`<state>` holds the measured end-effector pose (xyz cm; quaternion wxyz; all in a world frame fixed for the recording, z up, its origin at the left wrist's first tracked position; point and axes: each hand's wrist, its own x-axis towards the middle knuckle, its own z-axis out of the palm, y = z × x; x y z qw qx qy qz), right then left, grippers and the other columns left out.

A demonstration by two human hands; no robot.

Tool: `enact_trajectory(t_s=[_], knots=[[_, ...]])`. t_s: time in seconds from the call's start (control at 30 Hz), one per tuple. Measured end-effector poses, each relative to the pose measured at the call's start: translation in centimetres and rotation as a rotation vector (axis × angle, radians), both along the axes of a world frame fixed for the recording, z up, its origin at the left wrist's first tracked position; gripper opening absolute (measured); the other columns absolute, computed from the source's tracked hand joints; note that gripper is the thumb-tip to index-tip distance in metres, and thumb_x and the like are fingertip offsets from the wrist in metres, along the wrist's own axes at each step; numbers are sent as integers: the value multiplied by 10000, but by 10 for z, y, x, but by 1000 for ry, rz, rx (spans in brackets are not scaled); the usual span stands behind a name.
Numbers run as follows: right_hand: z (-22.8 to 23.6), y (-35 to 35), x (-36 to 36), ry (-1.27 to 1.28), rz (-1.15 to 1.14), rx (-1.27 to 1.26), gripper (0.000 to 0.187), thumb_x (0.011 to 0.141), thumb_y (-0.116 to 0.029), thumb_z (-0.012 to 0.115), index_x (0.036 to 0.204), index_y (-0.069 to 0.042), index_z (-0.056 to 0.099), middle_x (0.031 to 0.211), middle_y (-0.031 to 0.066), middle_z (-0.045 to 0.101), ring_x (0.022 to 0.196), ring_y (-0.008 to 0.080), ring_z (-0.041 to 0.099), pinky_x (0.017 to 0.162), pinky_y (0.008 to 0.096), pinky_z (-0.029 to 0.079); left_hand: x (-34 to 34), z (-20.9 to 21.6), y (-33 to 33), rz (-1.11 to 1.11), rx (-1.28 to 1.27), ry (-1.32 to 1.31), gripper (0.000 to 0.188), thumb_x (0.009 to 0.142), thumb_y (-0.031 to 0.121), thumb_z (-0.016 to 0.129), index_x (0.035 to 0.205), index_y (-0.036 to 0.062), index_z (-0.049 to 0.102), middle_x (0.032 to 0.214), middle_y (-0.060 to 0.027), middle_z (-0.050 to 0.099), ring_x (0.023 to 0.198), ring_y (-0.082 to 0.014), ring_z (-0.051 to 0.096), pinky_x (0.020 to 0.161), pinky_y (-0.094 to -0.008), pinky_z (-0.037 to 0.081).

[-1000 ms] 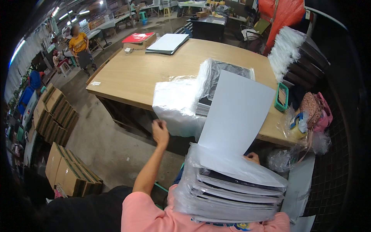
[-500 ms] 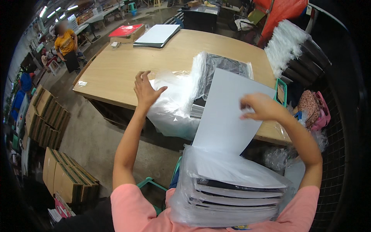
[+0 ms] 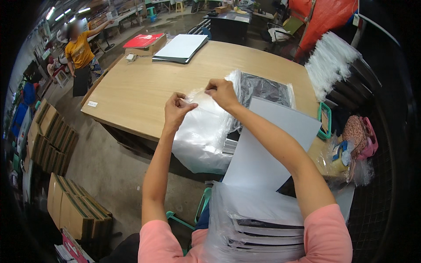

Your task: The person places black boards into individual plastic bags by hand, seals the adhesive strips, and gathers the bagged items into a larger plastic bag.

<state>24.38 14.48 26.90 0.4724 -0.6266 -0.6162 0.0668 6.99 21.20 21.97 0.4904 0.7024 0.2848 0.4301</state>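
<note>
A pile of clear plastic bags (image 3: 198,136) hangs partly over the front edge of the wooden table (image 3: 131,96). At its far edge, my left hand (image 3: 176,111) is closed, thumb against fingers, on a corner of the top plastic bag. Close by on the right, my right hand (image 3: 222,94) pinches the same bag's edge. A large white sheet of board (image 3: 267,144) lies slanted beneath my right forearm. Its lower end rests on a stack of plastic-wrapped boards (image 3: 258,219) against my body. Another stack of wrapped dark boards (image 3: 265,87) lies on the table beyond.
White and dark boards (image 3: 182,47) and a red-topped box (image 3: 144,41) sit at the table's far left. A green basket (image 3: 325,120) and a tape roll (image 3: 340,163) are at right. Flattened cartons (image 3: 76,204) stand on the floor. A person in yellow (image 3: 80,51) stands far left.
My right hand has moved left from above the white board to the plastic bags. My left hand has closed on the bag's edge. The person in yellow has stretched out an arm.
</note>
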Motion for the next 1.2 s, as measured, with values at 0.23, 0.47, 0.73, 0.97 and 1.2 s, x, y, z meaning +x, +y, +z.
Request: enact_trajectory(t_s=[0.23,0.47,0.73,0.97,1.2], knots=[[-13,-3,-4,-95,96,-46,108,773,-59,500,846,3,550,778,204,604,766,358,598,663,391,461,10,7,-29,-1061,-169,429,450,875,469,483,929,47,631,796,5,586,729,-79,503,655,-220,421],[70,-167,-4,248,1857,-1191,205,843,-205,594,904,-13,632,881,136,635,856,200,607,797,385,460,-98,29,-113,-1259,-988,-548,347,881,332,523,916,-3,610,803,-86,605,786,-155,556,748,-302,441],[79,-285,45,967,1451,-635,177,792,-188,627,891,-43,644,878,160,616,821,251,581,835,430,421,-16,62,-184,-1724,-769,-821,384,917,426,376,782,108,544,710,-56,519,561,-119,527,448,-269,423],[46,-356,56,857,1340,-298,164,752,-160,644,875,-52,646,866,166,603,765,268,563,817,433,405,37,63,-196,-1571,-898,-1139,238,857,333,500,895,113,583,703,-55,485,578,-144,518,492,-279,421],[15,-390,98,1061,-245,151,140,675,-41,622,812,-36,645,804,107,586,684,189,559,638,311,447,72,53,-143,-435,312,11,254,790,208,621,1034,137,623,722,-67,463,574,-180,507,525,-296,420]])
